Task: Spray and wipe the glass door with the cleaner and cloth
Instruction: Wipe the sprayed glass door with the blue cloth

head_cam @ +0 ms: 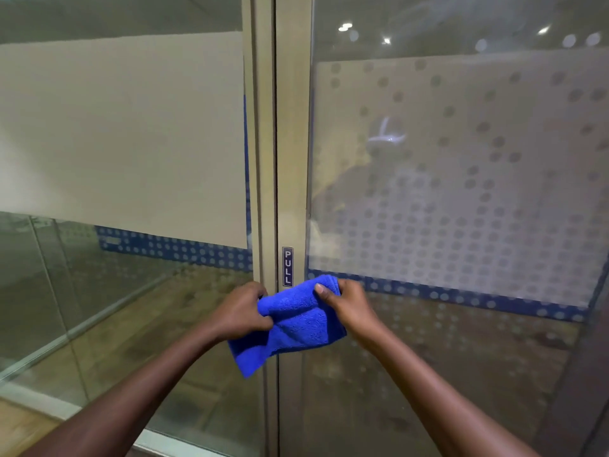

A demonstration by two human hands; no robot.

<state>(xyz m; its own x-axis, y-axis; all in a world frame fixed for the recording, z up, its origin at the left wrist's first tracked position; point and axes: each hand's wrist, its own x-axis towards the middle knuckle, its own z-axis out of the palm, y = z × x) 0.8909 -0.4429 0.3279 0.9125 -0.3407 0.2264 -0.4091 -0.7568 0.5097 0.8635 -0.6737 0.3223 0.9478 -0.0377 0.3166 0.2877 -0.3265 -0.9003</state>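
both hands – left hand (242, 311), right hand (346, 303) – clamped on blue cloth (296, 321) before glass door (461, 192)

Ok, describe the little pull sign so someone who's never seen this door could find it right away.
Start at the tall beige metal door frame that runs up the middle between the two glass panels. Follow it down to just above the blue cloth held by the left hand and the right hand. The PULL sign is a narrow dark plate with white letters stacked vertically, the only lettering on the frame.
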